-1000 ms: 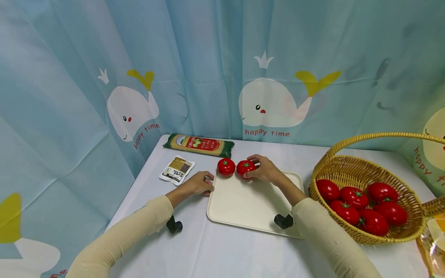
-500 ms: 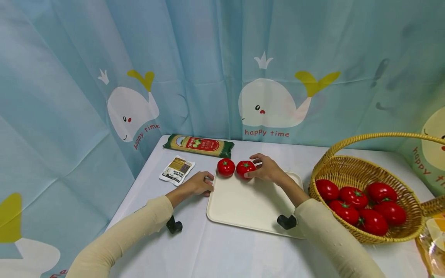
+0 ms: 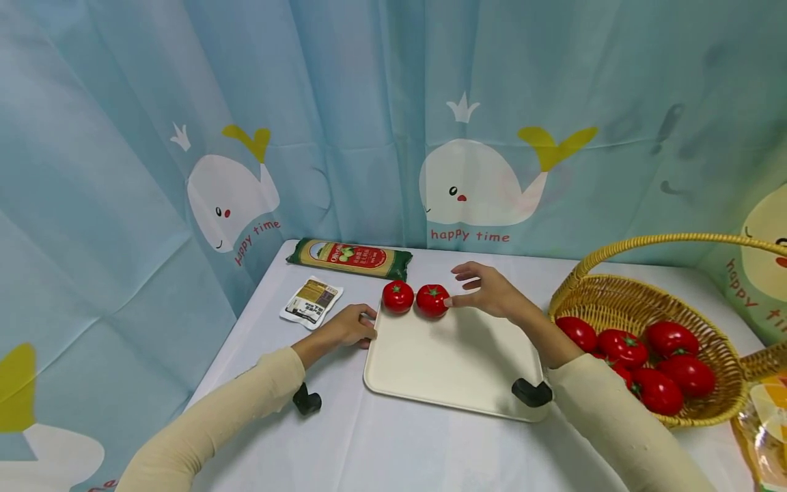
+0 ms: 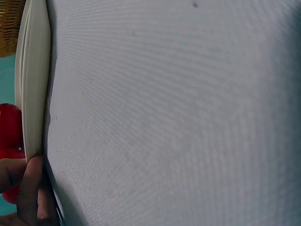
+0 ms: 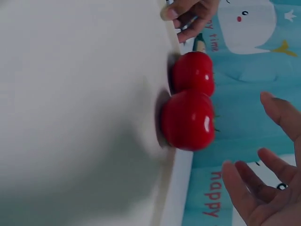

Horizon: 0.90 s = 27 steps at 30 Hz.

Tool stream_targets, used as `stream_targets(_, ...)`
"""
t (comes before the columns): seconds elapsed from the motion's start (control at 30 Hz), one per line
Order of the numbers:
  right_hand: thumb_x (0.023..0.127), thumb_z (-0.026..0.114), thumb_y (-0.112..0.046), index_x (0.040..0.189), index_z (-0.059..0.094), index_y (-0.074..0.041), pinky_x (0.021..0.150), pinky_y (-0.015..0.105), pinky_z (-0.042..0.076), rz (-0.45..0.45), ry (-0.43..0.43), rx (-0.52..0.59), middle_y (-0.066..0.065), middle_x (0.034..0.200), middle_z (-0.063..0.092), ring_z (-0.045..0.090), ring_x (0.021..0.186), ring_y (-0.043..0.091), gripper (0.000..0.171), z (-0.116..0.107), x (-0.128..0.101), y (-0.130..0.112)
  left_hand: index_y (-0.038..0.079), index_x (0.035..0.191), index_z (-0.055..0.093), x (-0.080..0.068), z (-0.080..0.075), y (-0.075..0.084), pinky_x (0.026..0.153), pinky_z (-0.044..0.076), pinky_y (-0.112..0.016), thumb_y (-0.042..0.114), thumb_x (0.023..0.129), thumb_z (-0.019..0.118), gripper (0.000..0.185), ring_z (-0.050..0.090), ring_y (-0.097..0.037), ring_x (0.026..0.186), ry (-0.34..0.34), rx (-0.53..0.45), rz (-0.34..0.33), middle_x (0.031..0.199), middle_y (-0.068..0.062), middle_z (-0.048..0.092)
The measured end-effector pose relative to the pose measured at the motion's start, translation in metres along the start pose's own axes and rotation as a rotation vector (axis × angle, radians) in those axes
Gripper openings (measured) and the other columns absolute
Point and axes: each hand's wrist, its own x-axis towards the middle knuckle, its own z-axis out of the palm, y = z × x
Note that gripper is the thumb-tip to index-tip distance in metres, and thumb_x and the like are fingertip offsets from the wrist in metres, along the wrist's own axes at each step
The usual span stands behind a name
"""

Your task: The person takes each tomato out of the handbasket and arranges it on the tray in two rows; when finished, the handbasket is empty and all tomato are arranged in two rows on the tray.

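On the cream tray [image 3: 443, 369], two red tomatoes [image 3: 397, 298] stand side by side at the far left corner. My left hand [image 3: 349, 326] grips the tray's left edge; in the left wrist view its fingers [image 4: 31, 188] pinch the rim from both sides. Over the tray, just right of the nearer-right tomato [image 3: 430, 302], is my right hand [image 3: 494, 295], with fingers spread and holding nothing. The right wrist view shows a gap between that hand and the two tomatoes [image 5: 188, 121].
To the right stands a wicker basket [image 3: 732, 403] with a tall handle, holding several tomatoes [image 3: 656, 391]. A green pasta packet [image 3: 350, 258] lies behind the tray, a small white pouch [image 3: 311, 302] to its left. Part of a clear-and-orange package [image 3: 765, 437] shows at the right edge.
My right hand has let go of the right tomato and drawn back up and to the right, fingers spreading. The left hand and both tomatoes have stayed put.
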Motion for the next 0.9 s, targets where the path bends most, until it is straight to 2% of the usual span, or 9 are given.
stream_targets(0.17, 0.085, 0.08, -0.03, 0.135, 0.055, -0.003, 0.1, 0.049, 0.055, -0.041, -0.025, -0.014, 0.021, 0.135, 0.058, 0.056, 0.124, 0.041, 0.062, -0.016, -0.018, -0.003, -0.003, 0.127, 0.057, 0.0, 0.0, -0.002, 0.063, 0.062, -0.023, -0.003, 0.086, 0.068, 0.043, 0.061, -0.015, 0.072, 0.001, -0.019, 0.016, 0.09, -0.009, 0.06)
stream_targets(0.37, 0.086, 0.08, -0.026, 0.133, 0.057, -0.003, 0.095, 0.04, 0.059, -0.091, -0.089, 0.016, 0.017, 0.134, 0.059, 0.059, 0.122, 0.038, 0.057, -0.038, -0.04, -0.002, -0.004, 0.129, 0.056, 0.0, -0.001, -0.004, 0.064, 0.062, -0.024, -0.004, 0.085, 0.068, 0.045, 0.062, -0.015, 0.073, 0.002, -0.035, 0.022, 0.09, -0.009, 0.06)
stream_targets(0.57, 0.087, 0.079, -0.026, 0.132, 0.058, -0.007, 0.093, 0.027, 0.057, -0.089, -0.162, 0.024, 0.014, 0.135, 0.059, 0.057, 0.125, 0.039, 0.054, -0.058, -0.062, 0.004, -0.003, 0.128, 0.057, 0.0, -0.001, -0.003, 0.064, 0.062, -0.025, -0.002, 0.086, 0.069, 0.044, 0.063, -0.016, 0.074, 0.002, -0.017, 0.024, 0.092, -0.01, 0.061)
stream_targets(0.67, 0.087, 0.078, -0.024, 0.131, 0.058, -0.009, 0.091, 0.024, 0.056, -0.103, -0.197, 0.028, 0.015, 0.135, 0.058, 0.058, 0.125, 0.035, 0.051, -0.066, -0.071, 0.009, -0.002, 0.128, 0.057, 0.001, -0.001, -0.003, 0.064, 0.062, -0.024, -0.002, 0.086, 0.069, 0.044, 0.062, -0.016, 0.073, 0.006, -0.014, 0.017, 0.091, -0.01, 0.061)
stream_targets(0.77, 0.089, 0.076, -0.018, 0.132, 0.057, -0.007, 0.089, 0.026, 0.058, -0.13, -0.244, 0.049, 0.016, 0.135, 0.057, 0.06, 0.122, 0.024, 0.049, -0.076, -0.081, 0.015, -0.003, 0.128, 0.057, 0.001, 0.0, -0.002, 0.063, 0.062, -0.024, -0.002, 0.086, 0.068, 0.043, 0.062, -0.015, 0.073, 0.006, -0.013, 0.014, 0.091, -0.01, 0.061)
stream_targets(0.9, 0.091, 0.072, -0.012, 0.134, 0.054, -0.003, 0.087, 0.028, 0.059, -0.162, -0.299, 0.065, 0.007, 0.132, 0.059, 0.061, 0.116, 0.009, 0.048, -0.09, -0.095, 0.026, -0.002, 0.127, 0.057, 0.0, 0.001, -0.002, 0.063, 0.062, -0.024, -0.002, 0.086, 0.068, 0.042, 0.062, -0.015, 0.072, 0.004, -0.012, 0.014, 0.09, -0.009, 0.062)
